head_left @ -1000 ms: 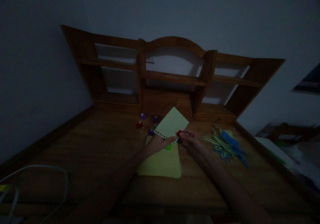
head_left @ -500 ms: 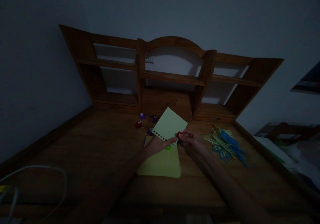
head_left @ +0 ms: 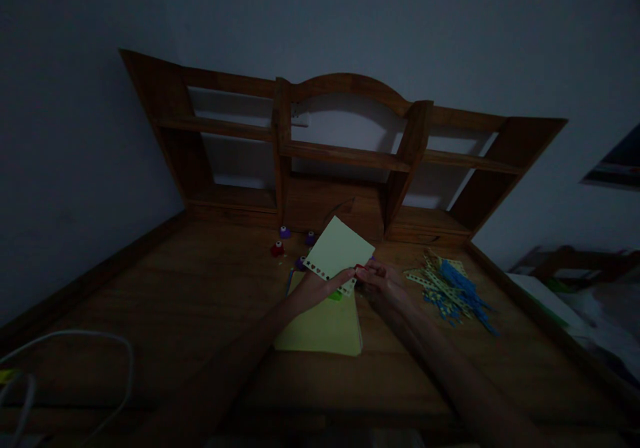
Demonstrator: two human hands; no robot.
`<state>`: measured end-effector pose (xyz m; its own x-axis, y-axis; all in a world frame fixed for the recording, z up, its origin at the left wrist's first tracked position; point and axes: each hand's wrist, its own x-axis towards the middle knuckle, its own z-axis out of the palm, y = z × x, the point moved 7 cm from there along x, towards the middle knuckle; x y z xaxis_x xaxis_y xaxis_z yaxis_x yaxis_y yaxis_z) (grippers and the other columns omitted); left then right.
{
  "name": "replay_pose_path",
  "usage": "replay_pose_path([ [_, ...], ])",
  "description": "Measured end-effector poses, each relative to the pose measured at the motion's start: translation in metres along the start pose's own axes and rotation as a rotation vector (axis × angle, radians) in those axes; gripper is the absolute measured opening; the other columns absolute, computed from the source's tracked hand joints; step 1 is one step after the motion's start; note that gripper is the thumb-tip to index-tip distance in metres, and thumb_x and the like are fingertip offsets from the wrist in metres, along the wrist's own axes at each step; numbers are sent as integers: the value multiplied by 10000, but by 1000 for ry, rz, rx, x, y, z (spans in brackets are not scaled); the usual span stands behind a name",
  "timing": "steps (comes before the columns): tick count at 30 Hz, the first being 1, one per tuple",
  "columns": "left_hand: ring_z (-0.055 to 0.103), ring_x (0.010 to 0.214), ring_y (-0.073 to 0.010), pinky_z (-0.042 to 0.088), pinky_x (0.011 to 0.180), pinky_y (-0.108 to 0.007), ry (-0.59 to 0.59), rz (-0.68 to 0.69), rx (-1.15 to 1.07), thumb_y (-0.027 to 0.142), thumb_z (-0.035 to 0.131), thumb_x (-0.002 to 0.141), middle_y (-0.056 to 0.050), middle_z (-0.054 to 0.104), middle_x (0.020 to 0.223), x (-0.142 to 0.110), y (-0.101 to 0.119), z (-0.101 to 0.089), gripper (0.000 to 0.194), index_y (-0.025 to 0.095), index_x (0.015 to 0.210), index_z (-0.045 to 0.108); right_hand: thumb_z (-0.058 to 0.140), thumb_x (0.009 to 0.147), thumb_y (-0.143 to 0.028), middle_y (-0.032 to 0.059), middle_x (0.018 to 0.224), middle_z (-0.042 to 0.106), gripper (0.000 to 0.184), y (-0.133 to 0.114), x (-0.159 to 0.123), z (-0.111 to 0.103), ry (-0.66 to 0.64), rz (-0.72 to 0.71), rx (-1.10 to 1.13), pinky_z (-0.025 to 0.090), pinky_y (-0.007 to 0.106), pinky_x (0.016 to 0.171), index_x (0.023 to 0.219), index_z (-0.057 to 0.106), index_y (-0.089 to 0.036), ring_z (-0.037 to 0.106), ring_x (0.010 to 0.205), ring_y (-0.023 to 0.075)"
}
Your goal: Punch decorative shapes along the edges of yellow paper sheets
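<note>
In dim light, my left hand (head_left: 320,286) pinches a pale green sheet of paper (head_left: 340,248) at its lower edge, where a row of small heart-shaped holes runs. The sheet is lifted and tilted above a stack of yellow-green paper (head_left: 320,327) on the wooden desk (head_left: 175,301). My right hand (head_left: 383,285) is closed round a small red punch (head_left: 359,268) set on the sheet's lower right corner. A bright green object (head_left: 335,295) shows just under my left hand.
Several small punches, red (head_left: 277,249) and purple (head_left: 285,232), stand behind the sheet. A heap of blue and yellow paper strips (head_left: 450,287) lies to the right. A wooden hutch with shelves (head_left: 345,155) backs the desk. A white cable (head_left: 70,368) loops at the front left.
The lifted sheet has shifted slightly left and down, and my right hand has closed tighter over the red punch, hiding more of it. The left hand keeps its grip.
</note>
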<state>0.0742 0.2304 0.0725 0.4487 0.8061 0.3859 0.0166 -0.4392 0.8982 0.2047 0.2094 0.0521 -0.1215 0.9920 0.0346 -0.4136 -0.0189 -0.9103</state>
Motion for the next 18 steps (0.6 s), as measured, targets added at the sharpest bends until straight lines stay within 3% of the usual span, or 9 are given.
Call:
replay_pose_path([
  [6, 540, 1176, -227, 408, 1043, -396, 77, 28, 37, 409, 566, 852, -90, 586, 1277, 0, 9, -8, 505, 208, 1305, 468, 821, 629, -257, 44, 877, 705, 301, -2, 2, -6, 62, -54, 14, 494, 302, 683, 892, 684, -201, 638, 757, 185],
  [11, 612, 1051, -234, 521, 869, -355, 17, -67, 30, 472, 572, 832, -70, 640, 1190, -1, 8, -5, 429, 205, 1167, 561, 787, 683, -322, -23, 654, 610, 252, -7, 3, -5, 14, -125, -2, 420, 249, 550, 857, 646, -207, 504, 521, 99],
  [14, 619, 1027, -238, 504, 899, -371, -12, -30, 42, 463, 649, 774, -67, 668, 1117, -2, 11, 4, 419, 190, 1090, 606, 793, 671, -327, -2, 778, 656, 317, -9, 2, 1, -6, -159, 20, 456, 267, 624, 930, 638, -229, 569, 624, 126],
  [18, 586, 1094, -244, 454, 979, -395, 67, 56, 36, 409, 718, 725, -82, 635, 1182, -3, 17, 13, 510, 186, 1157, 562, 788, 677, -320, 46, 1004, 683, 388, -8, -1, 13, -40, -138, 19, 484, 322, 799, 1026, 640, -240, 628, 877, 196],
])
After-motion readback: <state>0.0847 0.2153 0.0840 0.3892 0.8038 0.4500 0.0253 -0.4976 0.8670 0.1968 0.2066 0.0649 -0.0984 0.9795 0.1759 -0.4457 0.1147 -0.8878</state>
